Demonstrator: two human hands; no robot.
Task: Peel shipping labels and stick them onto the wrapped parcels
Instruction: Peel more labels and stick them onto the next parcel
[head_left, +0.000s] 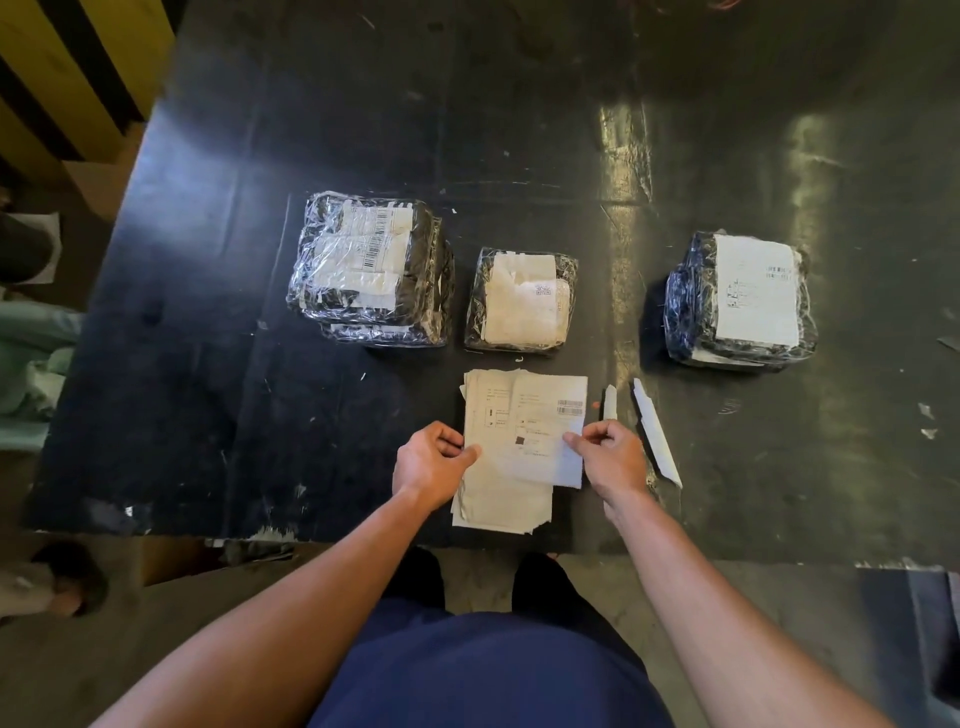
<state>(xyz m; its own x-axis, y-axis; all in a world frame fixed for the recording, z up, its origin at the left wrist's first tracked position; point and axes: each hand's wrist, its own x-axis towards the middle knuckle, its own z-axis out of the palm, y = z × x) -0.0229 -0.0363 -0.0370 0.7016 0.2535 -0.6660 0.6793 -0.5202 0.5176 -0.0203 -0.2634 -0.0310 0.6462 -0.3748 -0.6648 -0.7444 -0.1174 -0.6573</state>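
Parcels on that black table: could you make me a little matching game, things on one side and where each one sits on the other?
Things:
1. parcel stack with barcode labels
2. parcel with one large clean label
3. label sheets
4. loose paper strips

Places:
A. far right of the row
B. just right of the right hand
C. far left of the row
D. between both hands, at the near edge of the table

Pairs: 1-C, 2-A, 3-D, 4-B

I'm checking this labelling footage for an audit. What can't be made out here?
All in the head view:
- Print on the top label sheet: too small and blurred to read.
- Sheets lower in the label stack: covered by that top sheet.
- Contents of the three wrapped parcels: hidden by wrap and labels.
- Left hand fingertips: curled out of sight.
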